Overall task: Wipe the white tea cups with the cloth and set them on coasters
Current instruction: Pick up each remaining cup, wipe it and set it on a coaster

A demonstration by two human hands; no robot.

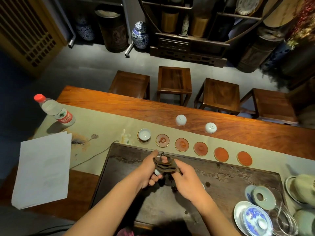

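A long table [238, 126] of glossy reddish wood fills the room's middle, its grain swirling, with a pale cloth runner [105, 126] laid along it. On the runner sits a dark carved tray [221, 181], rectangular, its near edge cut off below. A stack of white paper [42, 169] lies flat at the left, and a clear plastic bottle [54, 110] with a red cap stands beyond it.

Both hands meet over the tray. The left hand [150, 174] curls round a small white cup [157, 172] — only slivers of it show between the fingers. The right hand [185, 178] pinches a crumpled brown cloth [166, 166] draped over that cup; how the cup is turned I can't make out.

Along the tray's far edge runs a row of round coasters [201, 148], rust-coloured with thin gold rims. The leftmost carries a smooth white cup, mouth up [144, 135]; five lie bare. Two more cups [181, 119] rest upside down on the bare wood beyond, well apart from the row. At the right, blue-and-white and pale green dishes [255, 217] overlap, partly out of view.
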